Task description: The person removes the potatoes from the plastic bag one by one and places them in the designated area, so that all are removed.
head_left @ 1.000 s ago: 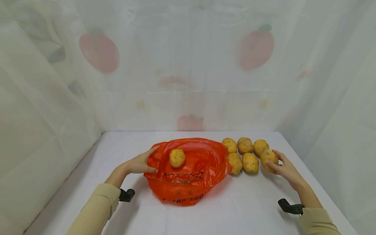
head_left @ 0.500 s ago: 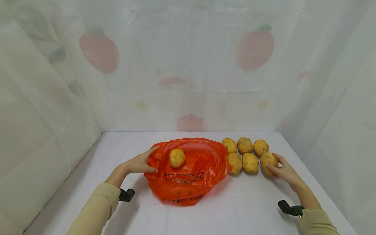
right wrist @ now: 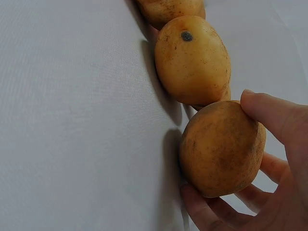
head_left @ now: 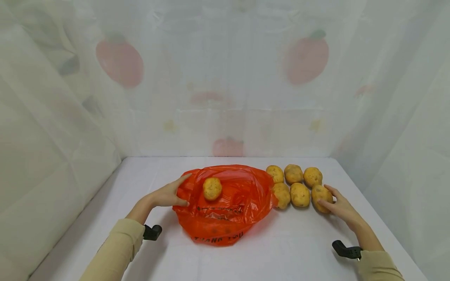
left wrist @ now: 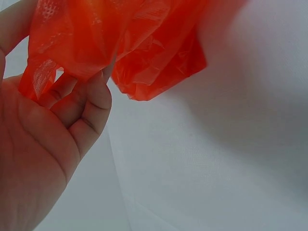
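Note:
A red plastic bag (head_left: 256,210) with black "THANK YOU" lettering lies open-mouthed in the middle of the table. Inside its mouth sits one yellow potato (head_left: 212,189). My left hand (head_left: 164,196) holds the bag's left edge; in the left wrist view its fingers curl into the red film. At the right end of the front row, my right hand (head_left: 342,207) grips a potato (right wrist: 221,149), thumb on one side and fingers on the other. That potato appears to stand on the table, close beside a neighbouring potato (right wrist: 192,60).
Several more potatoes stand in two short rows right of the bag, including a back-row potato (head_left: 293,173). The bag's right edge partly covers a front-row potato (head_left: 282,195). White cloth covers the table (head_left: 281,253), and pale curtains (head_left: 225,78) enclose its back and sides.
My right hand has lowered its potato slightly toward the near side, into line with the front row. The left hand and bag have not visibly moved.

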A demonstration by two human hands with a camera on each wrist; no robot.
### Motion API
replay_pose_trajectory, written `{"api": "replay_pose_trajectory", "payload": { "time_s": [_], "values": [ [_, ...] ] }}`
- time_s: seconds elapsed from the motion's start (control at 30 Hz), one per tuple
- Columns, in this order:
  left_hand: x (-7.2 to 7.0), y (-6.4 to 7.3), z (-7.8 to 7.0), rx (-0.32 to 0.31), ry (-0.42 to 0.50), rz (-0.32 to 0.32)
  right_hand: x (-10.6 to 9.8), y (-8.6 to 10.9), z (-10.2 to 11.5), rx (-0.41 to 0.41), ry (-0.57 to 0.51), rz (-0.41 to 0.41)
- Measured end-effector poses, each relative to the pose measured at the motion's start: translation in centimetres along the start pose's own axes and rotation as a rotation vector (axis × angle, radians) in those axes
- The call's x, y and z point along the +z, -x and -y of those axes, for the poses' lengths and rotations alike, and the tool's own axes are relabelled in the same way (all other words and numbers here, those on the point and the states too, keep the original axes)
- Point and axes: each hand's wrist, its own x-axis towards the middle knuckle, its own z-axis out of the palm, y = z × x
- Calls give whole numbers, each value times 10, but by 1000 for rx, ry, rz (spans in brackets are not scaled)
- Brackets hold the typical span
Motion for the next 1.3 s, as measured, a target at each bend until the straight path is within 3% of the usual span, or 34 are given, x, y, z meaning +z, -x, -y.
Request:
{"api": "replay_pose_trajectory", "payload": {
  "time_s": [1.3],
  "values": [
    [-1,2,-1,-16,10,3,-1,2,6,-11,33,-33]
  ]
}}
